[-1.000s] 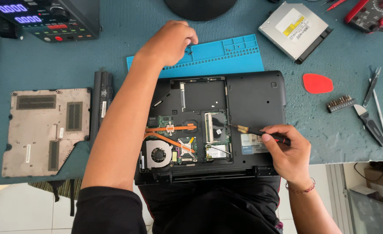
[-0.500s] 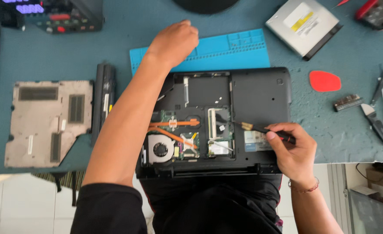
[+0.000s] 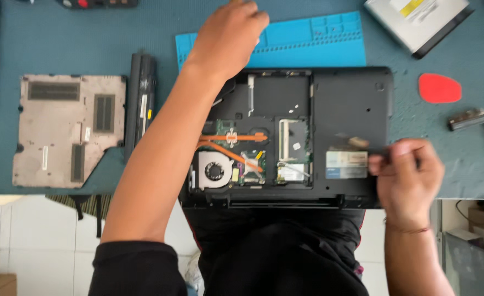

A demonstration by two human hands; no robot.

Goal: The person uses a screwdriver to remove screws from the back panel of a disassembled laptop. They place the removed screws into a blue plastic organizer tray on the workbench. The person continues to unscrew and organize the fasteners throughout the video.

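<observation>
A black laptop (image 3: 351,98) lies upside down with its bottom cover off, showing a round fan (image 3: 214,171), copper heat pipes (image 3: 231,138) and circuit boards. My left hand (image 3: 228,38) rests past the laptop's far left corner, fingers curled, over the edge of a blue work mat (image 3: 313,41). My right hand (image 3: 403,175) sits at the laptop's near right edge, closed around a thin dark-handled screwdriver (image 3: 360,143) whose blurred tip lies over the case above a pale sticker (image 3: 346,164).
The removed grey bottom cover (image 3: 66,129) lies at the left beside a long black battery (image 3: 141,98). An optical drive (image 3: 417,22) sits at the far right, with a red pick (image 3: 439,87) and a bit holder (image 3: 468,118) near it.
My right hand has drawn the screwdriver to the right, away from the open bay toward the laptop's right edge. The view has shifted toward me. My left hand stays put.
</observation>
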